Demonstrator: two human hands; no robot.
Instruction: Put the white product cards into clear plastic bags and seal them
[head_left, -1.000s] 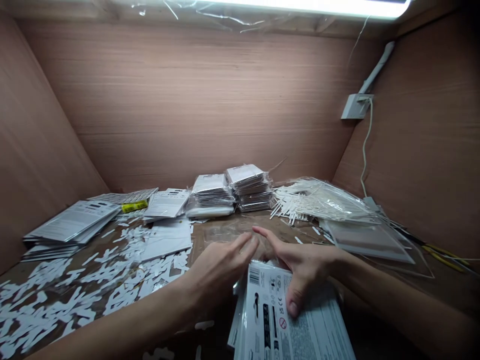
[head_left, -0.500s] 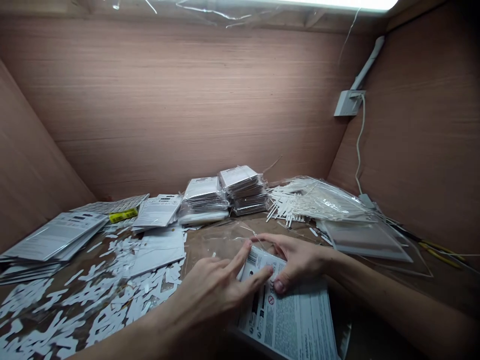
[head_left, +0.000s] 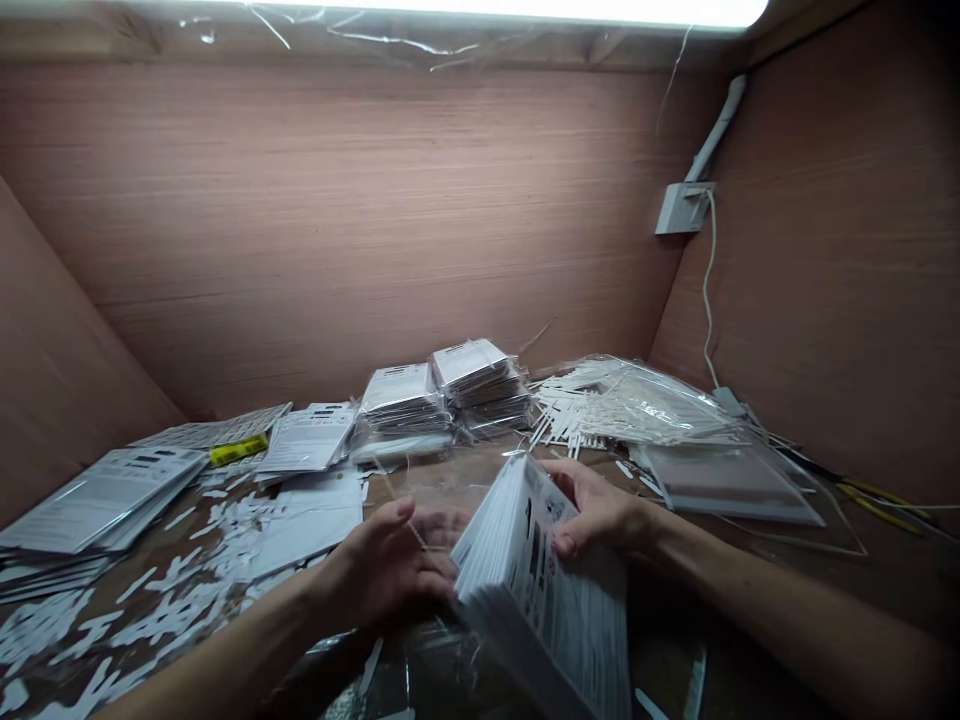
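The brown surface (head_left: 750, 560) carries shrink-wrapped stacks of card packets (head_left: 442, 395), scattered white paper offcuts (head_left: 161, 610), and a clear bag of white strips (head_left: 622, 405) toward the back.

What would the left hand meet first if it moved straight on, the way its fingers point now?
The stack of white printed packets held by the right hand: the left hand points at its edge and looks very close, though the depth is hard to judge.

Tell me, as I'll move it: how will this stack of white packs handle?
The stack of white packs will probably slide and fan apart: its edge shows many separate layers, slanted. Each pack looks fairly stiff, staying flat by the right hand. Glossy faces may be slippery.
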